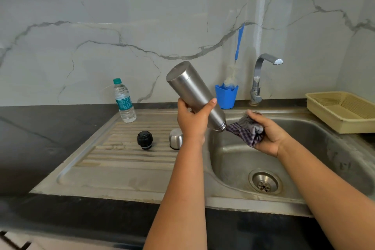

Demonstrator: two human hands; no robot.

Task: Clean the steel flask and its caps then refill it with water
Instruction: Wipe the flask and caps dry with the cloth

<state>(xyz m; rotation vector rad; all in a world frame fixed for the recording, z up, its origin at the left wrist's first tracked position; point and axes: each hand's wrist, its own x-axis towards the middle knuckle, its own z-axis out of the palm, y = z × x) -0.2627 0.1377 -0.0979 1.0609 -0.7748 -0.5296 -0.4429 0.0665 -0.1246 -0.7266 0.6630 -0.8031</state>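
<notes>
My left hand [193, 119] grips the steel flask [191, 89] around its body, tilted with the base up to the left and the open mouth down to the right, over the sink basin's left edge. My right hand [267, 133] holds a bunched checked cloth [246, 131] right at the flask's mouth. On the ribbed drainboard [121, 148] stand the black inner cap [144, 139] and the steel outer cap [175, 138], the latter partly hidden behind my left wrist. A plastic water bottle [123, 100] with a green cap stands at the drainboard's back.
The steel sink basin [304, 148] with its drain [264, 182] lies below my right hand. A tap [261, 76] rises behind it. A blue cup [226, 95] holds a bottle brush [238, 46]. A beige plastic basket [343, 110] sits at the right. Dark countertop [40, 138] spreads left.
</notes>
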